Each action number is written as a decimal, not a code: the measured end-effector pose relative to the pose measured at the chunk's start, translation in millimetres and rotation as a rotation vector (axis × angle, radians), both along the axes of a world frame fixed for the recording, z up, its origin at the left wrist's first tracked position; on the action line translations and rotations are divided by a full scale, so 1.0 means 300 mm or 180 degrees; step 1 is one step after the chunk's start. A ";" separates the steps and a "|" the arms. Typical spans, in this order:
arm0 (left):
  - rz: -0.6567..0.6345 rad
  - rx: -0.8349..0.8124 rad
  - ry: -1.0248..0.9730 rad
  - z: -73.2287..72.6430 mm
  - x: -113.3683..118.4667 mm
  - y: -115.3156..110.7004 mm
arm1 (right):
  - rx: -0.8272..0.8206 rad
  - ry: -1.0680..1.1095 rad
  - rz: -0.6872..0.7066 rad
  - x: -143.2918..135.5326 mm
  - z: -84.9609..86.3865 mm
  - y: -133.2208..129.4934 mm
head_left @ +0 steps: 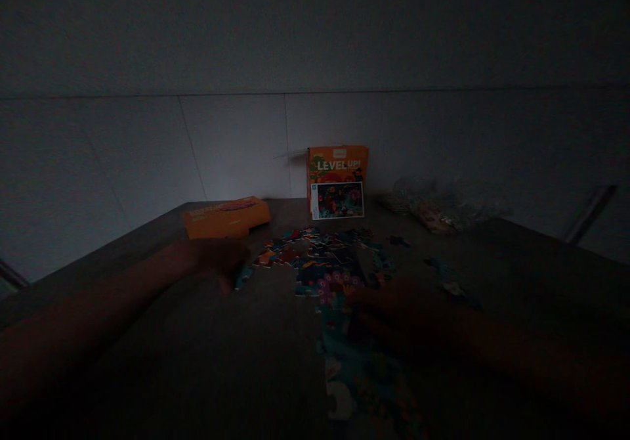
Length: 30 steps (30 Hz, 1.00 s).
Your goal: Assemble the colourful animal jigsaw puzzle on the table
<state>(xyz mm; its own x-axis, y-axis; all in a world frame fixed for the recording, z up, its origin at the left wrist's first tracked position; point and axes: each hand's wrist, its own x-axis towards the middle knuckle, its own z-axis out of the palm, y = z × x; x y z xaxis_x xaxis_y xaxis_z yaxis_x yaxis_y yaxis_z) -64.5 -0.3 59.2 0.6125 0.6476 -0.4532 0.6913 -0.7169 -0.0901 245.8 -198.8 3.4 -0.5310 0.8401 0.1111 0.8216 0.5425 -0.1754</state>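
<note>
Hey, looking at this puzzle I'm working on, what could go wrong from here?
The right hand is at the edge of the joined puzzle, so a careless push might pull sections apart.

Loose pieces lie just beyond the right forearm; a sweep of it could scatter them.

The scene is very dark, so similar dark blue pieces may be easy to mix up.

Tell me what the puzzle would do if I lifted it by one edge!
The puzzle might sag or come apart, since its knobbly edges suggest many pieces just pushed together. It looks thin, so it's probably light. Lying flat on the table, it would likely slide, not roll.
</note>
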 end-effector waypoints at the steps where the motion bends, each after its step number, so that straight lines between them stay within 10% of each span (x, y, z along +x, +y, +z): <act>1: 0.0118 -0.0027 0.0094 -0.009 0.006 0.001 | 0.0014 -0.0002 -0.0004 -0.002 0.002 -0.003; 19: 0.0026 0.0012 0.0311 0.016 -0.008 -0.007 | -0.0005 0.0118 0.0058 0.005 -0.010 0.001; 30: -0.1429 -0.0857 -0.1221 -0.035 0.141 -0.369 | 0.0009 0.0002 0.0017 0.001 -0.009 0.003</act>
